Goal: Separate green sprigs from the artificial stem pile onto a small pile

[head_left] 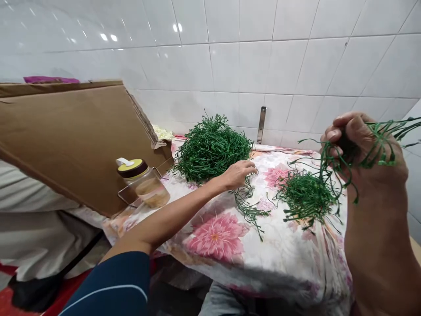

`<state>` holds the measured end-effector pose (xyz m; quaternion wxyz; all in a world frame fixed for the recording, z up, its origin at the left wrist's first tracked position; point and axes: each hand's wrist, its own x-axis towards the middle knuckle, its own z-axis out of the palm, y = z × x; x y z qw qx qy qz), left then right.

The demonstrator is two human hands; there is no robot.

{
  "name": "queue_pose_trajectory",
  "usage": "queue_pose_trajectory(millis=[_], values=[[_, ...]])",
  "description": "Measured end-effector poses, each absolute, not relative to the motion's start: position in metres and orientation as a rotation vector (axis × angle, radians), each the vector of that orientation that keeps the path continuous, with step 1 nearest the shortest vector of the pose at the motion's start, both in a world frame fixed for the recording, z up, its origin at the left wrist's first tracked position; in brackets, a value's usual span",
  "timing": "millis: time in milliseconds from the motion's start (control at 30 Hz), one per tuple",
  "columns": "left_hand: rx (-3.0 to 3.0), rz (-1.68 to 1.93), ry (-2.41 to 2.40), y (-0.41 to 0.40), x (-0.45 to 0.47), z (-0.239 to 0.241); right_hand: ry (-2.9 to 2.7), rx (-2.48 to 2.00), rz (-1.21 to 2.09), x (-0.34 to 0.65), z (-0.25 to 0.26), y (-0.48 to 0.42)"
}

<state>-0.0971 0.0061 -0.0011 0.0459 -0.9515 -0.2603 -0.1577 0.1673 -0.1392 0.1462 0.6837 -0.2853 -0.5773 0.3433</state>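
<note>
In my right hand (368, 140), raised at the right, the fingers are curled closed around a bunch of thin green plastic-looking stems (325, 160) with small knobbed tips. Some strands hang below the fingers and others stick out past the wrist. My left hand (240, 174) is low over the table, its fingertips pressed together at the upper end of a loose strip of green stems (251, 210). Just behind it rises a large tangled heap of the same stems (215, 147). A smaller pile (307, 195) lies beneath my right hand.
A floral cloth (276, 250) covers the table. At the left stand a clear jar (148, 186) with a yellow-and-brown lid and a large cardboard box (75, 140). The white tiled wall (223, 66) closes off the back, with a metal strip (261, 125) against it.
</note>
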Motion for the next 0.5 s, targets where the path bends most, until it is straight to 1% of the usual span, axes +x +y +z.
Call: queue_pose_trajectory(millis=[100,167,233,333,500], values=[[-2.940,-0.574,-0.679,-0.027,-0.089,-0.002,-1.303,-0.652,0.755,0.169,0.147,-0.139],[-3.018,-0.500,-0.532,-0.044,-0.089,-0.004,-1.311,-0.647,0.740,0.171,0.148,-0.139],[-3.026,-0.384,-0.507,-0.052,-0.094,-0.010,-1.319,-0.643,0.737,0.173,0.149,-0.138],[-2.926,-0.210,-0.619,-0.043,-0.112,-0.023,-1.320,-0.645,0.739,0.177,0.150,-0.136],[-2.818,-0.147,-0.826,0.006,-0.155,-0.037,-1.280,-0.676,0.742,0.187,0.148,-0.131]])
